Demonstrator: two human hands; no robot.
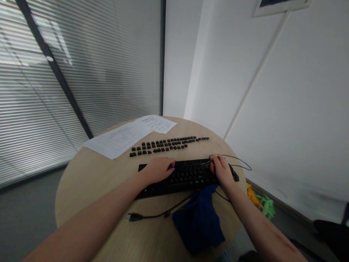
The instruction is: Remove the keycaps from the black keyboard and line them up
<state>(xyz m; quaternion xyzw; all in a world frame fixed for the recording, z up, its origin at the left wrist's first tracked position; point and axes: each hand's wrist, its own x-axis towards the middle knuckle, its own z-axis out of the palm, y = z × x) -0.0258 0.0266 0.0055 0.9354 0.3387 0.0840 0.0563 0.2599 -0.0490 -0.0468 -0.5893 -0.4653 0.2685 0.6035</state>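
A black computer keyboard (191, 173) lies on the round table, with part of its keys under my hands. My left hand (160, 169) is closed on its left part, fingers curled near the far edge and thumb over the keys. Above the right end of the keyboard, my right hand (220, 168) pinches a keycap puller (207, 163) with two thin wire prongs pointing left over the keys. Its grip is mostly hidden by my fingers. Beyond the keyboard, loose black keycaps (163, 143) are laid out in several rows.
White printed sheets (122, 136) lie at the table's far left. A blue cloth (199, 220) is at the near edge, beside a black USB cable (152, 216). Cable loops past the right edge of the wooden table (81, 185). Orange and green items (265, 205) lie below, by the wall.
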